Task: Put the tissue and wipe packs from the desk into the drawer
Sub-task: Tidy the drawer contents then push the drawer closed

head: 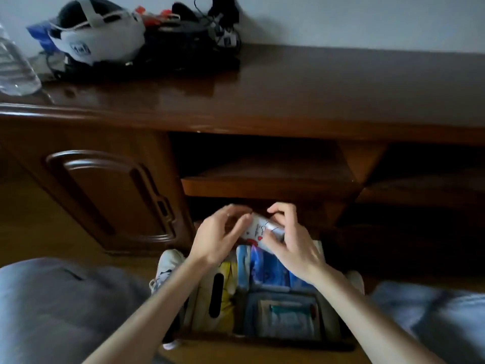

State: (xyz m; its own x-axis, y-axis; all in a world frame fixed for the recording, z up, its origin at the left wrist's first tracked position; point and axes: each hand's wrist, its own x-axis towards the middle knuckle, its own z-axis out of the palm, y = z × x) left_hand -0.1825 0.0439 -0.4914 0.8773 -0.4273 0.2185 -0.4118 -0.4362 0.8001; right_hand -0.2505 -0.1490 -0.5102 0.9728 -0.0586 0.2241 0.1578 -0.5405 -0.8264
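A small white tissue pack with red marks sits between both hands, above the far end of the open drawer. My right hand grips its right side with the fingers curled over it. My left hand touches its left edge with the fingers spread. Below the hands, the drawer holds blue packs, a yellow pack and a flat wipe pack nearer to me.
The dark wooden desk top carries a white headset, a tangle of black cables and a clear plastic bottle at the left. A cabinet door is to the left, an open shelf above the drawer. My knees flank the drawer.
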